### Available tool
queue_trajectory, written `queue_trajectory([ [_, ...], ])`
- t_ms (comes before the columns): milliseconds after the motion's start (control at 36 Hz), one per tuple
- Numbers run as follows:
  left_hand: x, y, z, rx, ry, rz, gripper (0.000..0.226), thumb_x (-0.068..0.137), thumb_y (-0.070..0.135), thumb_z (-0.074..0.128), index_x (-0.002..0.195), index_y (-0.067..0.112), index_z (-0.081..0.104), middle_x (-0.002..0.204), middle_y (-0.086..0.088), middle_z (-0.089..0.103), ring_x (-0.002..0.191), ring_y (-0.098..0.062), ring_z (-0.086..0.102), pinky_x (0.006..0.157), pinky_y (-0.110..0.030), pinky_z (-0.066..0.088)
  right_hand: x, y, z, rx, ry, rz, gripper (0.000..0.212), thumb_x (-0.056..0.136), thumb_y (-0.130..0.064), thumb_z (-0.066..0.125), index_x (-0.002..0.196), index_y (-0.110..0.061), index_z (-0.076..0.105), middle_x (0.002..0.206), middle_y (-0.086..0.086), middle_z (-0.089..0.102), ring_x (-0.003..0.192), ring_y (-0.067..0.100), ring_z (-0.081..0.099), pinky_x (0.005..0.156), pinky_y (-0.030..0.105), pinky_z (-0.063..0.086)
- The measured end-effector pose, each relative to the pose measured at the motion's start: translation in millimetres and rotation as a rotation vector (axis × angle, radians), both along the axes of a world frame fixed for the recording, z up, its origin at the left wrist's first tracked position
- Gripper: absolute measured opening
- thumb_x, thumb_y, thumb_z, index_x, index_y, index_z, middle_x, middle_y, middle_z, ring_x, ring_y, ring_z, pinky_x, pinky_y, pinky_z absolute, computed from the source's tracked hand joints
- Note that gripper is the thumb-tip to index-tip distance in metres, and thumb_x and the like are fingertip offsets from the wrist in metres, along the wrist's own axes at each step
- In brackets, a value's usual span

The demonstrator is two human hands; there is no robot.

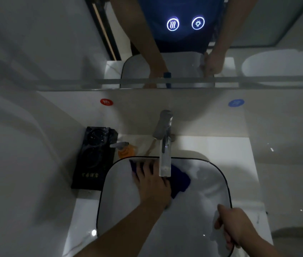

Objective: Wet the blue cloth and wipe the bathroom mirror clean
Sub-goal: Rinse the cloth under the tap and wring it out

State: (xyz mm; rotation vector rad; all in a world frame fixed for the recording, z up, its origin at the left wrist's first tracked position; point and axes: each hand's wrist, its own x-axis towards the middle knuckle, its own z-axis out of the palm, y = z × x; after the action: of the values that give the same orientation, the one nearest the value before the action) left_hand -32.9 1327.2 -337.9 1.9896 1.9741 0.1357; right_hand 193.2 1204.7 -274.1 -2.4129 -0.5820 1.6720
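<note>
The blue cloth [181, 179] lies in the white basin [210, 184], under the chrome tap [164, 145]. My left hand [151, 182] rests flat on the cloth with its fingers spread, pressing it against the basin's back wall. My right hand [234, 227] grips the basin's front right rim. The mirror [54, 43] fills the upper half of the view and reflects my arms and blue shirt. I cannot tell whether water runs from the spout.
Two lit touch icons [185, 24] glow on the mirror. A black tray [95, 158] and an orange pump bottle [125, 150] stand left of the tap. Red [106, 102] and blue [236, 102] stickers mark the backsplash. A toilet [295, 238] is at the right.
</note>
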Motion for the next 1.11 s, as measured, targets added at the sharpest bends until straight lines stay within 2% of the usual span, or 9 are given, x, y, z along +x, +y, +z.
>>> queue_trajectory([
  [111,14.4,-12.8,-6.2,-0.451,0.056,0.122,0.091,0.093,0.073,0.05,0.165,0.032,0.013,0.174,-0.01,0.007,0.156,-0.057,0.008,0.122,-0.073,0.022,0.3,-0.7,-2.4,-0.014,-0.006,0.017,0.065,0.107,-0.029,0.043,0.064,0.007,0.074,0.047,0.028,0.057,0.034,0.032,0.056,0.044,0.028,0.042],
  [222,11.7,-0.1,-3.2,-0.469,0.072,0.126,0.085,0.091,0.067,0.066,0.155,0.022,0.034,0.155,-0.011,0.033,0.141,-0.043,0.036,0.111,-0.053,0.048,-1.1,-1.1,-2.5,-0.016,-0.015,0.028,0.064,0.106,-0.029,0.044,0.061,0.005,0.074,0.048,0.029,0.058,0.035,0.032,0.055,0.042,0.027,0.042],
  [333,-4.5,10.7,-14.9,-0.641,-0.3,0.209,0.06,0.086,0.056,0.075,0.135,0.029,0.054,0.12,0.003,0.069,0.11,-0.023,0.07,0.094,-0.041,0.061,0.2,-1.1,1.0,-0.034,-0.015,0.012,0.06,0.105,-0.027,0.046,0.064,0.007,0.074,0.048,0.028,0.058,0.035,0.032,0.056,0.038,0.023,0.037],
  [556,-34.3,-5.9,-13.9,-0.678,-0.772,0.398,0.077,0.065,0.06,0.092,0.124,0.018,0.063,0.118,-0.005,0.074,0.098,-0.017,0.075,0.081,-0.033,0.063,-8.9,5.1,-12.2,-0.128,-0.017,-0.124,0.052,0.103,-0.023,0.051,0.072,0.013,0.072,0.055,0.027,0.065,0.042,0.04,0.065,0.045,0.033,0.053],
  [722,-27.5,-15.3,45.3,-0.686,-0.848,0.422,0.032,0.089,0.0,0.074,0.113,0.021,0.067,0.106,-0.009,0.077,0.092,-0.025,0.076,0.069,-0.034,0.063,-75.5,59.5,-8.0,-0.169,0.403,-0.222,0.061,0.099,-0.077,0.05,0.135,-0.028,0.054,0.132,0.01,0.065,0.108,0.033,0.071,0.082,0.042,0.063],
  [833,-16.7,-14.2,60.0,-0.69,-0.928,0.514,0.037,0.088,-0.021,0.053,0.104,0.007,0.071,0.09,-0.014,0.072,0.098,-0.037,0.07,0.057,-0.023,0.056,-120.6,103.6,-3.8,-0.143,0.728,-0.547,0.071,0.101,-0.069,0.058,0.131,-0.007,0.071,0.133,0.023,0.072,0.126,0.043,0.068,0.108,0.053,0.055],
  [944,-18.8,-12.4,66.0,-0.56,-1.1,0.63,0.034,0.099,-0.009,0.048,0.123,0.009,0.065,0.105,-0.019,0.071,0.098,-0.036,0.07,0.062,-0.03,0.061,-139.5,123.5,-3.9,0.039,0.641,-0.59,0.047,0.114,-0.042,0.037,0.102,-0.009,0.067,0.078,0.013,0.078,0.083,0.035,0.07,0.081,0.048,0.055],
  [1056,-28.4,-11.6,62.9,-0.516,-0.99,0.794,0.048,0.103,0.04,0.056,0.146,0.018,0.053,0.137,-0.015,0.064,0.113,-0.031,0.067,0.097,-0.049,0.061,-152.4,137.9,-20.3,0.165,0.503,-0.688,0.036,0.112,-0.03,0.049,0.125,-0.006,0.071,0.115,0.022,0.074,0.11,0.041,0.068,0.102,0.055,0.056],
  [1111,-30.1,-3.6,68.1,-0.791,-1.248,1.033,0.061,0.104,0.06,0.053,0.14,0.012,0.061,0.131,-0.019,0.069,0.117,-0.039,0.065,0.107,-0.058,0.053,-163.2,137.6,-22.8,0.245,0.391,-0.633,0.023,0.108,-0.022,0.058,0.122,-0.012,0.074,0.115,0.018,0.074,0.107,0.038,0.071,0.087,0.045,0.061],
])
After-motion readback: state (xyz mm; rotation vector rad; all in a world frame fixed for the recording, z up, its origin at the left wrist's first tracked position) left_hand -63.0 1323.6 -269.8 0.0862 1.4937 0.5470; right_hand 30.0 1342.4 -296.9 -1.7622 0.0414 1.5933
